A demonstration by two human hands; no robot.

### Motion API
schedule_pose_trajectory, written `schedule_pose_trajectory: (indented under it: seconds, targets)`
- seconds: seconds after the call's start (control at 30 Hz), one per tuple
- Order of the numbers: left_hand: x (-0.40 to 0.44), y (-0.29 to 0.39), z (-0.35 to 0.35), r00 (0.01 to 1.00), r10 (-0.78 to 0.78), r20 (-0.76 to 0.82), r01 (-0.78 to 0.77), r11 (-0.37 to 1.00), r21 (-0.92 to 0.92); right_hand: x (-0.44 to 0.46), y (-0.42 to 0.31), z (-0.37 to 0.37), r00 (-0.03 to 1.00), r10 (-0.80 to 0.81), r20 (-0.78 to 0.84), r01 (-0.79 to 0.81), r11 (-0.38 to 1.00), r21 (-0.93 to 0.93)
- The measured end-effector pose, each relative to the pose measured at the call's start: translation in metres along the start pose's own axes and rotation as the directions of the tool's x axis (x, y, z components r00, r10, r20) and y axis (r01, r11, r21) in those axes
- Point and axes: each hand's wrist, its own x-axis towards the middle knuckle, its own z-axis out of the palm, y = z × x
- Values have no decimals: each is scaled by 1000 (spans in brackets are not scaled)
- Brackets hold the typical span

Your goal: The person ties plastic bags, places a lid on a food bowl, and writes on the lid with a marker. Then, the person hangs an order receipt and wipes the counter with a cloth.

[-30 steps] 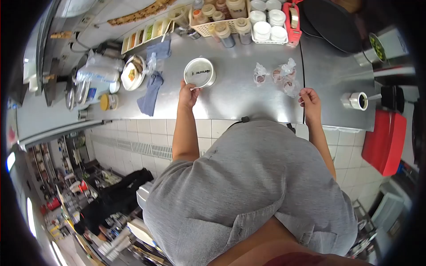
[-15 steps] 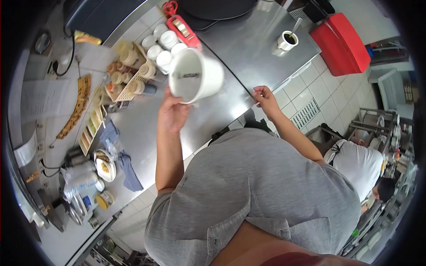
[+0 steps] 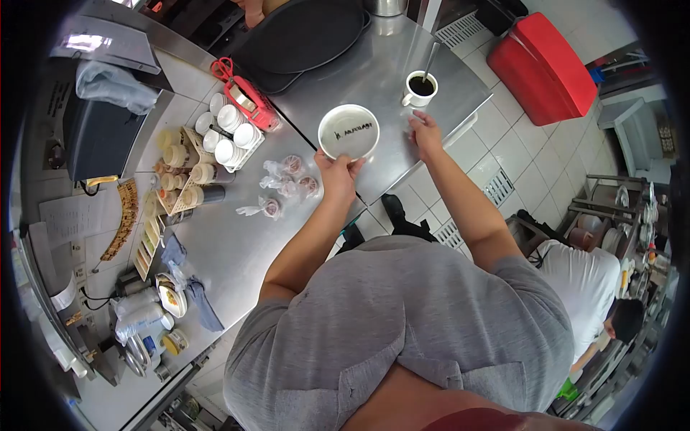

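Your left grip (image 3: pixel 338 174) is now holding the white tub (image 3: pixel 348 133) beyond the seam (image 3: pixel 305 138) instead of left of the wrapped bundles (image 3: pixel 289 188), while your right grip (image 3: pixel 425 135) is hovering nearer the mug (image 3: pixel 420 88).

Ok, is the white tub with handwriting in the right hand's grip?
No, the left hand holds the white tub at its near edge, while the right hand is apart from it, near the white mug.

No text reads with certainty. The white tub (image 3: pixel 348 133), over the middle of the tabletop (image 3: pixel 237 233), bears 1 line of black, handwritten-looking letters across its round face, too unclear to spell out. At left, a wall paper (image 3: pixel 70 215) carries fine lines, illegibly small.
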Motion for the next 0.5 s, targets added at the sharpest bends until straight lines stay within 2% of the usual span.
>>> schedule_pose_trajectory:
  seconds: [0.03,0.1,0.13,0.2,0.23,0.27,0.3,0.33,0.37,0.43,0.5]
  targets:
    - [0,-7,3,1000,-1,-17,1,1000,1,6,-6,5,1000,13,10,-13,1000,-5]
    - [-2,-20,5,993,-110,-34,107,992,-72,16,-12,17,991,131,13,-132,985,114]
    - [2,-35,-2,992,-106,-61,102,992,-78,23,-11,20,989,147,32,-150,983,102]
    - [13,-69,-24,976,-31,-213,95,950,299,37,-9,25,976,175,129,-201,951,233]
    - [15,-73,-36,971,-24,-236,94,952,292,42,-9,27,971,186,149,-216,951,221]
    - [13,-76,-51,946,321,-32,-199,660,725,46,-9,28,970,191,151,-220,952,213]
    - [5,-74,-57,820,486,303,-410,129,903,50,-7,27,969,195,149,-224,953,205]
    - [-4,-75,-58,797,516,314,-391,44,919,52,-6,26,971,172,164,-201,962,183]
    - [-7,-73,-61,798,520,304,-382,46,923,56,-7,25,969,177,173,-207,962,177]
    - [-9,-71,-70,721,461,518,-460,-241,854,62,-12,23,982,145,121,-151,988,43]
    - [-8,-73,-71,746,455,486,-437,-217,873,67,-19,23,984,128,124,-132,991,24]
